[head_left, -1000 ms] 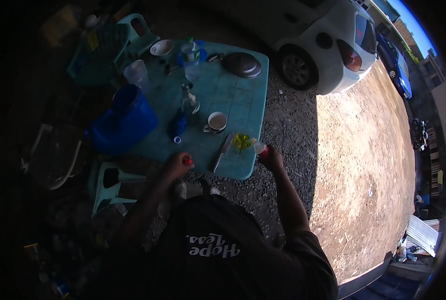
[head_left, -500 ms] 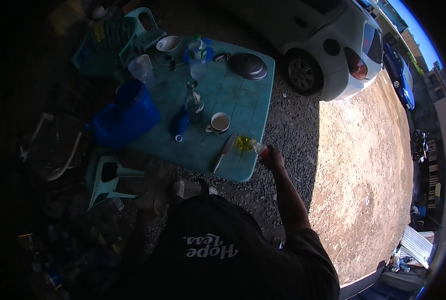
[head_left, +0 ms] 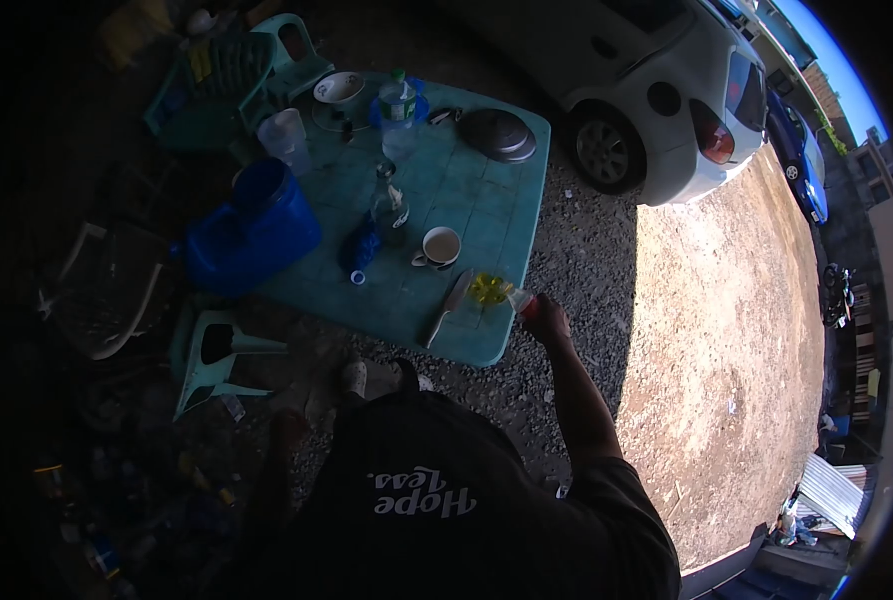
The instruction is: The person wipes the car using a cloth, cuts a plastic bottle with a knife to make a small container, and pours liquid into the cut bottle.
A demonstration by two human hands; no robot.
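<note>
My right hand [head_left: 547, 320] is closed round a small clear-and-red object [head_left: 520, 299] at the table's near right corner. The object's clear end points left at a glossy yellow, flower-shaped thing [head_left: 489, 289]; I cannot tell whether the two are one piece. A knife [head_left: 450, 308] with a pale handle lies just left of the yellow thing. Beyond it stands a cup [head_left: 441, 246] with pale brown contents. My left hand [head_left: 288, 428] hangs low beside my body in deep shadow, away from the table, its fingers too dark to make out.
The green plastic table [head_left: 437, 190] also bears a blue jug [head_left: 257, 225], a clear bottle [head_left: 390, 205], a water bottle [head_left: 398, 115], a bowl [head_left: 339, 87] and a dark lid [head_left: 498, 134]. A stool [head_left: 222, 355] stands at the near left; a parked car [head_left: 657, 110] is beyond the right edge.
My right hand and the object in it stay almost in place. My left hand shows slightly more in the shadow. The view has shifted very slightly.
</note>
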